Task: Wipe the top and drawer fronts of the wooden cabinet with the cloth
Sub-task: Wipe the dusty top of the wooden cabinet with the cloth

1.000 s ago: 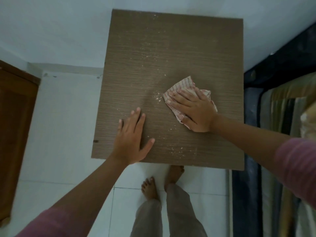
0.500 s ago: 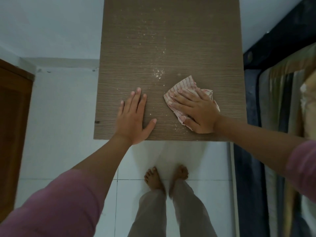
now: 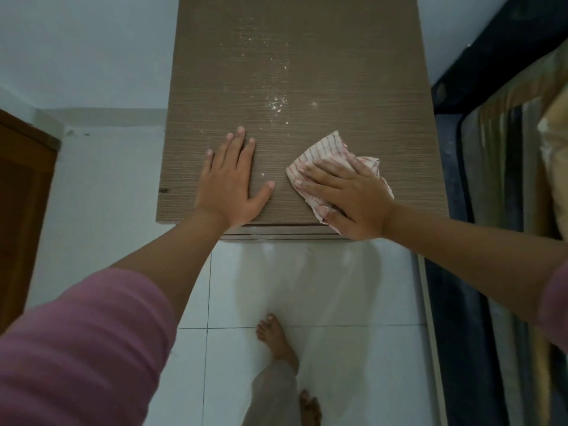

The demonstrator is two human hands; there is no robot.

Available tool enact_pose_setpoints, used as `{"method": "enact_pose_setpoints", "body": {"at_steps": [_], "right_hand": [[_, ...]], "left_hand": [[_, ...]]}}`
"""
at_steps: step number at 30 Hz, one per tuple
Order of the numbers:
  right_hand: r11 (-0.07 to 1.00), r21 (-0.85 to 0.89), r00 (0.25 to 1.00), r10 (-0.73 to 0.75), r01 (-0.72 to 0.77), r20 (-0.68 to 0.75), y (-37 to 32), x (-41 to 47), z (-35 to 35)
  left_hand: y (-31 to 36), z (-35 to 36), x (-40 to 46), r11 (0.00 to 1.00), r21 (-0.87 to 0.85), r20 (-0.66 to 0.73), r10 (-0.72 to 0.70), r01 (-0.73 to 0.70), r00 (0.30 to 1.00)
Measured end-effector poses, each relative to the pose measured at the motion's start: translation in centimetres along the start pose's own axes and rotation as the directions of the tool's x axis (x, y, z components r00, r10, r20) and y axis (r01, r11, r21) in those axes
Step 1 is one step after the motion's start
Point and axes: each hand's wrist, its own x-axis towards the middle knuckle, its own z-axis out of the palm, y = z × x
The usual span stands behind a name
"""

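white floor tiles (image 3: 322,287) fill the lower head view, bare feet on them. up top sits the wooden cabinet (image 3: 338,72), pale specks dusting its middle. since half a second ago both hands sit nearer the front edge, and a strip of drawer front now shows beneath. left hand (image 3: 232,182) lies flat on the wood, fingers straight and spread. right hand (image 3: 347,195) presses the striped cloth (image 3: 325,152) down near the front right, fingers extended over it, thumb at the edge. dark bedding (image 3: 491,149) crowds the right side, a brown door (image 3: 21,195) stands left.
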Motion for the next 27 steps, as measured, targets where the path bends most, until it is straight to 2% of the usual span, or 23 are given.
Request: {"method": "enact_pose_setpoints", "body": {"at_steps": [14,20,23,27], "right_hand": [[0.982,0.099,0.977,0.174,-0.162,-0.122,-4.1,-1.9,1.6],[0.948,0.221,0.944,0.273,-0.231,-0.185,-6.9,-2.5,1.8],[0.903,0.334,0.919,0.345,-0.270,-0.192,-8.5,-3.1,1.8],[0.741,0.577,0.863,0.491,-0.343,-0.118,-11.2,-4.0,0.7]], "left_hand": [[-0.1,0.6,0.0,1.000,0.025,-0.064,0.012,-0.011,0.998],[-0.1,0.5,-0.1,1.000,0.022,-0.054,0.010,-0.008,0.999],[-0.1,0.5,-0.1,1.000,0.023,-0.048,0.007,-0.006,0.999],[-0.1,0.4,-0.1,1.000,0.025,-0.034,0.003,-0.002,0.999]]}}
